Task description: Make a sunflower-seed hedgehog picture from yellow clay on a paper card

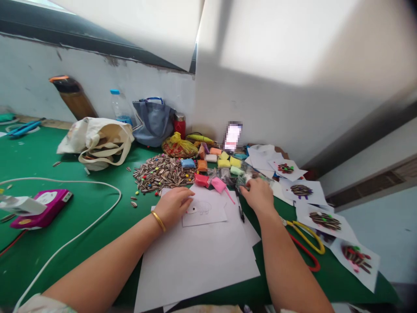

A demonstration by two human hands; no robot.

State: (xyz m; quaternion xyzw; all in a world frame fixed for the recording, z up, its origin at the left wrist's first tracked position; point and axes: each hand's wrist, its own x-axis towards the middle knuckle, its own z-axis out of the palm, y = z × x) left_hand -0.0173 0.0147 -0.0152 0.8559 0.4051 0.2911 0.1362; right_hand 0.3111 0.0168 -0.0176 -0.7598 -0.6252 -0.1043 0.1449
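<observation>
My left hand (pixel 174 205) lies at the left edge of a small paper (pixel 211 219) that bears a faint outline drawing with a black dot. Its fingers are bent slightly and nothing shows in them. At the right, my right hand (pixel 259 193) has its fingers curled at dark clear-wrapped packets (pixel 243 179); whether it grips one is hidden. Large white sheets (pixel 198 265) lie beneath the small paper. Between the hands are a pink packet (pixel 218 184), a red packet (pixel 201 180) and a black pen (pixel 240 208). Sunflower seeds (pixel 159 174) are heaped beyond my left hand.
Scissors (pixel 306 239) lie by my right forearm, beside several papers with seed pictures (pixel 325 220). Farther back stand a phone (pixel 232 137), a red flask (pixel 180 125) and a blue bag (pixel 153 121). A white cable (pixel 81 234) and magenta power strip (pixel 48 209) are left.
</observation>
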